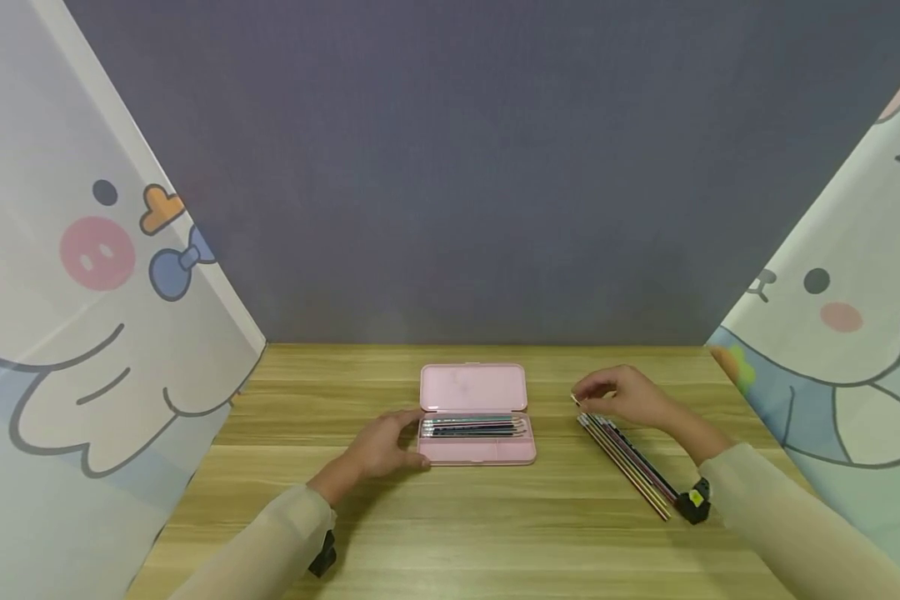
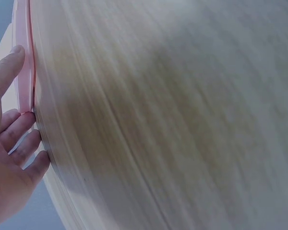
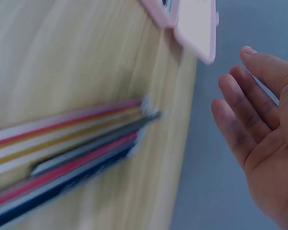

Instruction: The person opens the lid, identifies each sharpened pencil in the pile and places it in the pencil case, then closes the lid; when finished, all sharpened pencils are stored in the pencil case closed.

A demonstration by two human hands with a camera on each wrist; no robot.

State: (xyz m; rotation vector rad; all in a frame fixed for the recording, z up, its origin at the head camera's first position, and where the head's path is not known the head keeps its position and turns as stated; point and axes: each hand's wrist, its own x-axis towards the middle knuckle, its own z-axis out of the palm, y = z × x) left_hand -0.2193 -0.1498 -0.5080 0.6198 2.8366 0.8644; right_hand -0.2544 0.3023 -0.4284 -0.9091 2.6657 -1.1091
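A pink pencil case (image 1: 457,452) lies with its lid (image 1: 472,387) folded back. Several pencils (image 1: 472,427) fill its long rear compartment. My left hand (image 1: 381,446) holds the case's left end, thumb at the front wall and fingers along the side. In the left wrist view the thumb touches the pink wall (image 2: 25,81). To the right lies a loose bundle of pencils (image 1: 633,467), slanting toward me. Over its far end is my right hand (image 1: 624,398). The right wrist view shows that hand with spread fingers (image 3: 245,120) and nothing in them; one dark pencil (image 3: 151,117) sticks out past the others.
The front compartments of the case are bare. A wood-grain table (image 1: 450,533) carries everything, with a grey panel (image 1: 480,183) behind it. Cartoon-printed panels (image 1: 217,375) stand at both sides. Black wrist cameras (image 1: 693,502) hang under the sleeves, the right one by the pencils' near ends.
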